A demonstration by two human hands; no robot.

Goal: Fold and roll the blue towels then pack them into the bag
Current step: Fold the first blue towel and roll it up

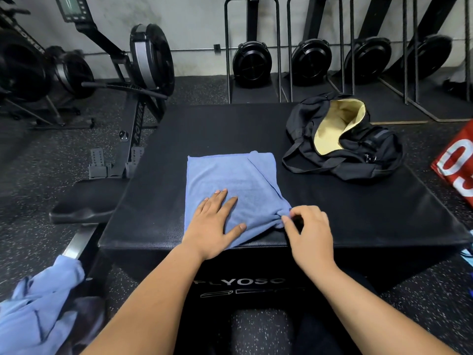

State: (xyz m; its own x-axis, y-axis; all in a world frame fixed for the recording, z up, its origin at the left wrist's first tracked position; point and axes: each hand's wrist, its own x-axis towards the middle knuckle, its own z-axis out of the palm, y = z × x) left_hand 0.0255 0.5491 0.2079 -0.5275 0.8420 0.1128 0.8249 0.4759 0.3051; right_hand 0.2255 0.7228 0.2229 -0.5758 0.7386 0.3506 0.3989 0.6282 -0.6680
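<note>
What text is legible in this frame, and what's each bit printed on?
"PLYOSO", cut off by the right arm: front face of the black box.
"ROWER": frame of the rowing machine on the left.
Large white characters, maybe "0" or "9", cropped by the frame edge: red item at right.
Lettering on the flywheel housing at far left and on the rower handle: too blurred to read.
Towel, bag: no visible text.

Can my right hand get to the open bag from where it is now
Probably yes. The right hand pinches the blue towel, and only bare box top lies between it and the bag.
</note>
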